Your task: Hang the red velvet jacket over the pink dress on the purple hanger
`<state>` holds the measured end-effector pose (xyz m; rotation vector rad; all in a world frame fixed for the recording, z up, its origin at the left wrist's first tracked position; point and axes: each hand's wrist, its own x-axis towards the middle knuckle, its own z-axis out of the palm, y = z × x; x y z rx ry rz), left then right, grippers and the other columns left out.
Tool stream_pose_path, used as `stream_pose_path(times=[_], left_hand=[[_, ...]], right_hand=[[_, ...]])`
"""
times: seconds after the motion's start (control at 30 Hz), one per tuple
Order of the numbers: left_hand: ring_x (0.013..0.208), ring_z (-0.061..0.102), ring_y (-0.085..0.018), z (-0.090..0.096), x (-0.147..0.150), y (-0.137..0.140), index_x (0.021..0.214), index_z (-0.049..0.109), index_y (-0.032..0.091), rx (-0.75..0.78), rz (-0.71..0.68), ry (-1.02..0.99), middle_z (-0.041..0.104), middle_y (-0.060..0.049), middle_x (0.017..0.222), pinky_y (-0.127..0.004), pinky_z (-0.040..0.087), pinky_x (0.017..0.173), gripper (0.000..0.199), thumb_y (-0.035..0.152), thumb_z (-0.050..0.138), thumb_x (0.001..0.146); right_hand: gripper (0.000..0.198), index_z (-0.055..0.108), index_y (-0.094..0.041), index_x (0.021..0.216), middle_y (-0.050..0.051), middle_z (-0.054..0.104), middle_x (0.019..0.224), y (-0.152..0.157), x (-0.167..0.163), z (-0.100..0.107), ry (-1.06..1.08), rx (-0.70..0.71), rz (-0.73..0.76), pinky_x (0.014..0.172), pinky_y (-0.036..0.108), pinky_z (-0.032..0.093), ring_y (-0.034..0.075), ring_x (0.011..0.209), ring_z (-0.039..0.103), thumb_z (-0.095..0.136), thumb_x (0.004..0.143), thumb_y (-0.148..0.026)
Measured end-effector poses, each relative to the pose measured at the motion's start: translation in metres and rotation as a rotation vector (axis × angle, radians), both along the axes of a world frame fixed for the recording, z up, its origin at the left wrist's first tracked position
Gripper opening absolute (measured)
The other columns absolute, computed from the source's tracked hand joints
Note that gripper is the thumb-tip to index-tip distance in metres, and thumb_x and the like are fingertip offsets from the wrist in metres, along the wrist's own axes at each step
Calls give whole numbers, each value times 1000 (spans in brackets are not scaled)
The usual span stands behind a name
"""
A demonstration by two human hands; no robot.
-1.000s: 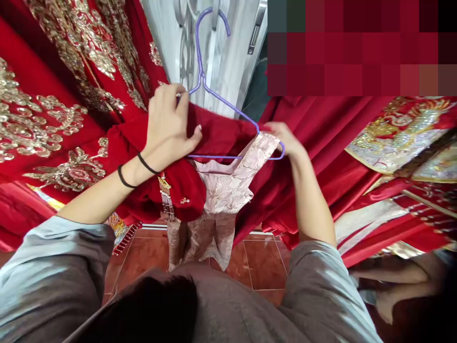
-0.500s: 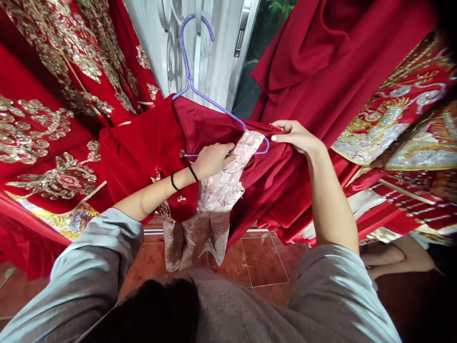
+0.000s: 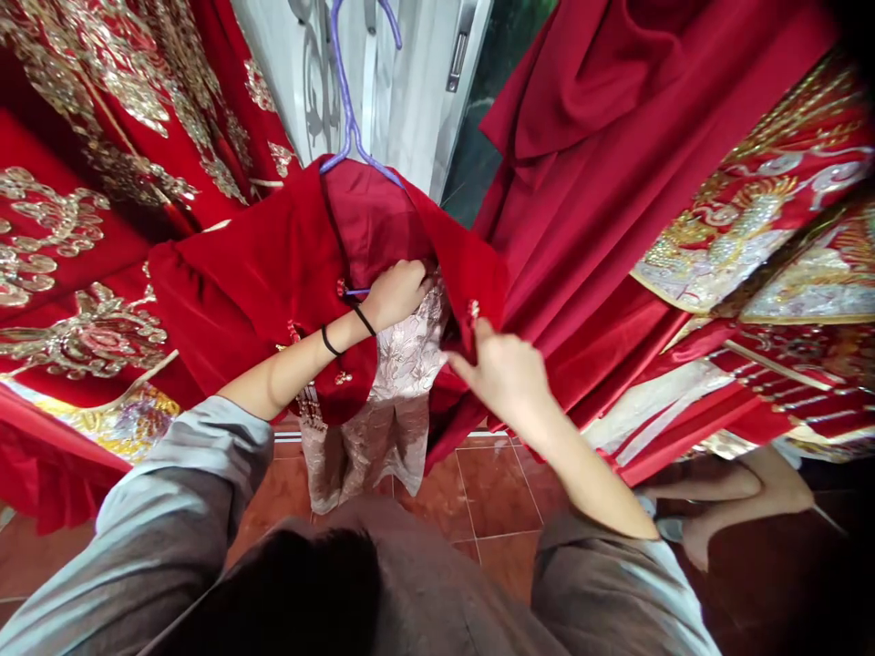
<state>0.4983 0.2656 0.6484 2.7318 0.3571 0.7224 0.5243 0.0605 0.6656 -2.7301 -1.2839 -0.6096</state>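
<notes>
Left hand: the left hand (image 3: 395, 293) is closed in a fist inside the open front of the red jacket (image 3: 273, 282); its grip is shut around the lower bar of the purple hanger (image 3: 350, 118), of which only a short purple stub shows beside the knuckles. Two dark bands sit on the wrist.
Right hand: the right hand (image 3: 502, 375) pinches the jacket's right front edge just below a small gold button; the fingertips are buried in the fold, so how much cloth the grip holds cannot be told.
Red jacket: it hangs on the hanger in front of the person, draped over both shoulders of the wire, with the front panels parted.
Pink garment: a pale pink patterned garment (image 3: 403, 383) hangs inside the jacket, below the left hand; its upper part is hidden by the fist and the red cloth, and its hem ends above the floor.
Hanger: only the neck and part of the hook show; the hook's top is cut off by the upper edge of the view, and the arms are covered by the jacket.
Surroundings: red gold-embroidered cloths (image 3: 82, 228) hang at the left, plain dark red drapery (image 3: 615, 182) and more embroidery at the right, a white door (image 3: 403, 82) behind.
Floor: reddish-brown tiles (image 3: 485, 492) lie below.
Lower right corner: another person's bare arm (image 3: 725, 501) shows dimly, partly in shadow.
</notes>
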Motion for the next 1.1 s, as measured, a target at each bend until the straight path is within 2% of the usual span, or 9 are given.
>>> stream_pose_path(times=[0.07,0.23,0.33,0.43,0.53,0.67,0.83,1.0,1.1], left_hand=[[93,67,-26,-3,1,3,97,67,11,-20,-47,-27,70,-15,96,-36,50,87,23,16,44,94],[94,66,-24,-4,-5,5,95,65,13,-47,-297,-163,69,-12,96,-38,52,92,20,17,45,93],[107,62,-24,0,-35,2,105,64,15,42,-332,-248,66,-11,108,-39,51,98,22,23,46,95],[119,57,-25,-2,-88,0,113,63,16,207,-153,-306,61,-13,124,-40,48,103,26,25,44,98],[99,61,-24,-20,-135,3,100,63,18,315,269,-474,65,-10,102,-39,49,92,21,34,50,97],[85,59,-26,-52,-149,11,97,60,17,347,659,-316,63,-10,90,-34,47,71,43,58,60,87],[90,56,-25,-61,-150,23,90,58,19,252,579,-177,59,-11,97,-33,46,71,25,34,41,98],[75,51,-18,-47,-163,5,69,42,21,-36,100,-346,51,-5,78,-31,46,72,26,28,41,94],[69,49,-16,-45,-161,-10,67,39,21,-117,-2,-312,50,-4,77,-29,45,67,28,26,41,95]], right_hand=[[32,66,-8,106,9,67,66,5,-17,-23,-26,1,-10,47,27,30,21,55,63,59,92,-36],[24,68,-15,108,5,68,72,5,-66,-35,-342,509,194,56,26,43,14,62,63,54,97,-31],[39,62,-18,130,8,72,93,4,-72,-40,-8,89,387,56,25,46,16,68,67,62,92,-26],[69,41,-25,151,6,74,100,-3,-53,-45,556,-270,617,62,25,52,17,73,70,67,88,-36],[52,50,-26,143,0,74,86,-2,-31,-52,815,102,618,66,24,54,12,64,67,56,95,-43],[50,62,-13,123,9,70,92,47,-21,-72,409,715,288,69,31,56,19,75,67,52,93,-52],[57,48,-8,140,19,69,114,104,-26,-99,396,677,251,76,40,59,30,102,68,51,90,-36],[36,57,-15,126,14,72,111,80,-64,-92,308,971,439,86,34,59,22,99,72,43,96,-29],[38,59,-10,125,18,71,115,80,-81,-90,272,904,538,85,32,60,23,103,72,39,98,-28]])
